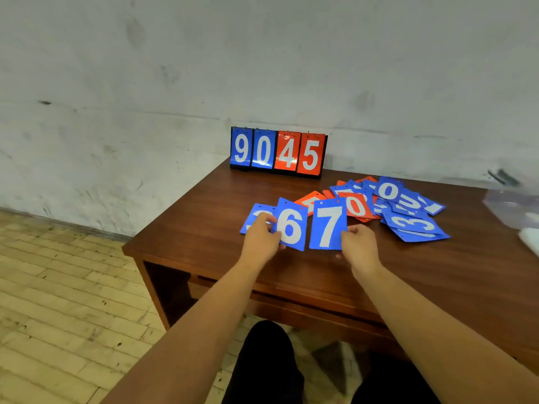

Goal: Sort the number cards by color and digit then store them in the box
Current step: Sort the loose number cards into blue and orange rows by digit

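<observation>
Tabletop (204, 223): dark red-brown wood, smooth, slight sheen.

Loose pile (402, 211) of number cards, beyond and outboard of the right hand (360, 246): blue and red mixed, overlapping, unsorted. Flat, glossy rectangles with punched holes.

Flip scoreboard (278, 151), far beyond both hands, reads 9 0 4 5.

Left hand (261, 240) pinches the blue 6 card (291, 225), fingers over another blue card (256, 212), digit hidden. Right hand pinches the blue 7 card (328, 225) by its edge.

Judgement: early stage, a blue row started; no box identifiable.
</observation>
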`<state>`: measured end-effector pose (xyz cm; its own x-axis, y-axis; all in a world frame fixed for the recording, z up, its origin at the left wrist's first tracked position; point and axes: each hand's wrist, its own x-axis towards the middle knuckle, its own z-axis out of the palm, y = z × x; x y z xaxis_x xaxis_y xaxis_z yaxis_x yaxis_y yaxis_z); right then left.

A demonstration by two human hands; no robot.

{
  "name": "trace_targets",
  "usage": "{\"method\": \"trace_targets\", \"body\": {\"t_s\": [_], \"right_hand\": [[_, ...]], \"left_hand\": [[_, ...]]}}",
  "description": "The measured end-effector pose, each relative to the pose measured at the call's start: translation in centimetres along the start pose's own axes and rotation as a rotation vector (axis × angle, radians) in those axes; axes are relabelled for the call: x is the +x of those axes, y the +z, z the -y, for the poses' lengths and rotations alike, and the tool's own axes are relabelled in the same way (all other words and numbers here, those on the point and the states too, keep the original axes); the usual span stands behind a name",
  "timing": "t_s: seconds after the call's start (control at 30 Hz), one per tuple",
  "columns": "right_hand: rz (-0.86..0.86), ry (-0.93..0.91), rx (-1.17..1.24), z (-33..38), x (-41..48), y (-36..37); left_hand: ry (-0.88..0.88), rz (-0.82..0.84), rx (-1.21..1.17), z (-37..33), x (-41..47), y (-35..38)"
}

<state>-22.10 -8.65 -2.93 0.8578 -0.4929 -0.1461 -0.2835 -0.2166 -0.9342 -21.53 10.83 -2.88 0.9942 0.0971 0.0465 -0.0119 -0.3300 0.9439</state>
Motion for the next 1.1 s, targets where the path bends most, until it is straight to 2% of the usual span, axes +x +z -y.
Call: {"method": "trace_targets", "body": {"t_s": [0.13,0.3,0.43,0.53,0.63,0.73,0.87,1.1], "right_hand": [[-0.087,-0.057,-0.230,-1.0,2.1,-2.8],[-0.125,-0.125,-0.437,-2.4,3.4,-4.4],[-0.118,-0.185,-0.678,-3.3,3.9,-4.6],[-0.119,-0.179,-0.763,-3.4,4.3,-4.3],[-0.151,-0.203,-0.800,-3.3,4.5,-4.3],[-0.181,-0.248,-0.774,-2.8,5.5,-4.7],[-0.150,-0.317,-0.729,-1.5,8.5,-5.2],[-0.091,-0.382,-0.799,0.4,14.8,-2.7]], "left_hand": [[0.007,0.104,0.183,-0.4,1.9,3.8],[0.167,0.190,0.601,0.0,3.6,6.4],[0.221,0.246,0.861,0.4,4.3,7.3],[0.215,0.276,0.880,0.5,4.9,7.4],[0.218,0.294,0.792,0.4,5.4,7.2],[0.224,0.224,0.656,0.0,6.3,7.0],[0.208,0.172,0.591,-0.8,9.0,7.6],[0.067,0.117,0.755,-1.8,15.1,10.5]]}}
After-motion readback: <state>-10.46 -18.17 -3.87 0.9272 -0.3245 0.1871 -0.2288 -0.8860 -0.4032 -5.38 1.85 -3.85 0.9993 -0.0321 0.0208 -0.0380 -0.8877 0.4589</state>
